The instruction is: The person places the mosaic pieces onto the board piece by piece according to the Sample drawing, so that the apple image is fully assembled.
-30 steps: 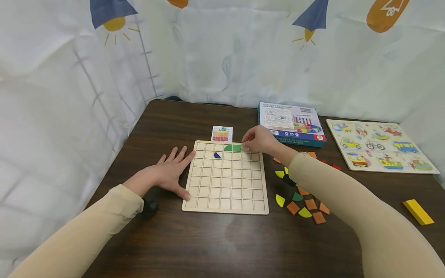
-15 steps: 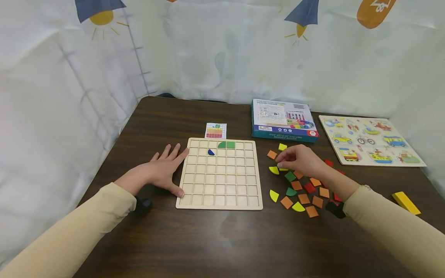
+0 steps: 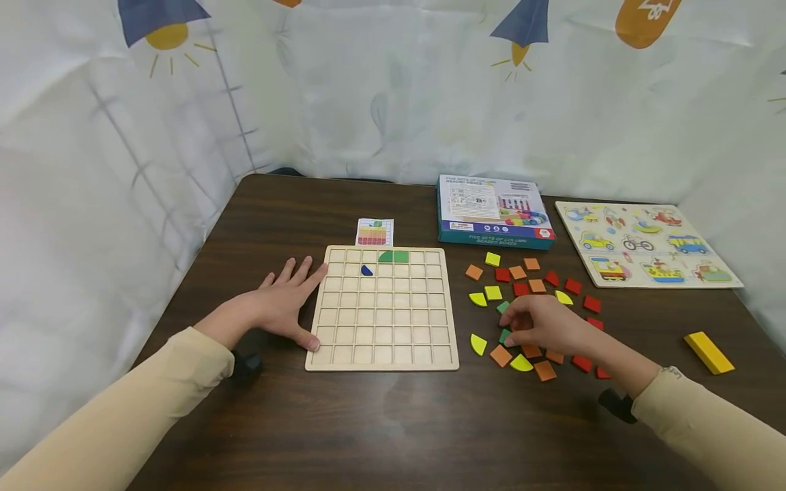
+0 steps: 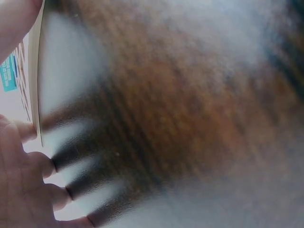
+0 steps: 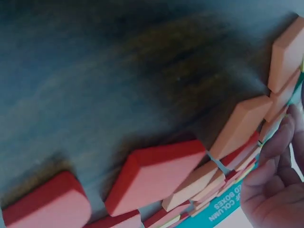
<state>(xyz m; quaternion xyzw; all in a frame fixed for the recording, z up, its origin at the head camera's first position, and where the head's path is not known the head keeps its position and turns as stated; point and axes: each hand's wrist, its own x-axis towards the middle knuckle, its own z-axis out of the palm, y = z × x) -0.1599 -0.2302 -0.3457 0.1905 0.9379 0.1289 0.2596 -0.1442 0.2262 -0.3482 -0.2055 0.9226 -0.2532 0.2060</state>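
On a dark table (image 3: 368, 436), at far left: left hand (image 3: 276, 307) with fingers spread wide, grasping nothing, thumb tip on the near left rim of a square wooden board (image 3: 383, 317). On the board's grid of shallow cells, three pieces only: a small blue piece (image 3: 366, 271) in the second row and, in the top row, a green quarter-round (image 3: 385, 257) beside a green square (image 3: 401, 256). All other cells bare; by appearances an early stage, with most of the filling left. At the far rim, a small printed card (image 3: 374, 232), much fuller of colour than the board. Right of the board, loose and unplaced: yellow pieces (image 3: 522, 363), orange tiles (image 3: 500, 355) and red tiles (image 3: 592, 304). Behind these, a cardboard box (image 3: 491, 235). Among the loose pieces, right hand (image 3: 543, 324), fingers partly curled, thumb tip at a green piece (image 3: 504, 336); impossible to tell a pinch from a touch. Farther right: a picture puzzle (image 3: 651, 245) and, nearer, a yellow block (image 3: 709, 352).
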